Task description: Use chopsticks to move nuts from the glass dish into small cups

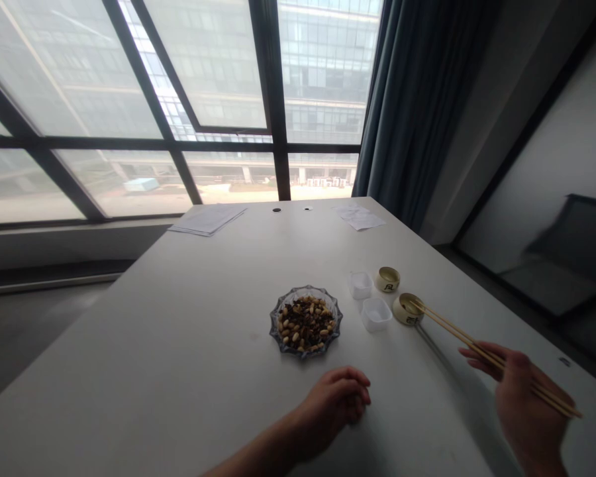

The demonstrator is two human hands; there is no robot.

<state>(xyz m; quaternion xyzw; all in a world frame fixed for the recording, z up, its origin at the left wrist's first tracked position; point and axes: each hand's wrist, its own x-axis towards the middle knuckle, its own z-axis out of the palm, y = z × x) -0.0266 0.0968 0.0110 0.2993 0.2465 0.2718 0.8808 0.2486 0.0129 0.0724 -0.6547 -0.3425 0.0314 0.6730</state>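
Observation:
My right hand (524,397) grips a pair of wooden chopsticks (469,339), whose tips reach the rim of a small cream-coloured cup (407,309). Whether they touch the inside of the cup is hard to tell. A second such cup (387,279) stands farther back. Two small white square plastic containers (360,285) (376,314) sit beside the cups. A ribbed glass dish (274,324) holds peanuts mixed with dark pieces. My left hand (334,404) rests curled on the table in front of the dish, holding nothing.
The white table (153,344) runs toward a large window, with its right edge close beyond the cups. Loose papers (208,220) (358,216) lie at its far end near two small holes. A dark curtain (407,112) hangs at the right of the window.

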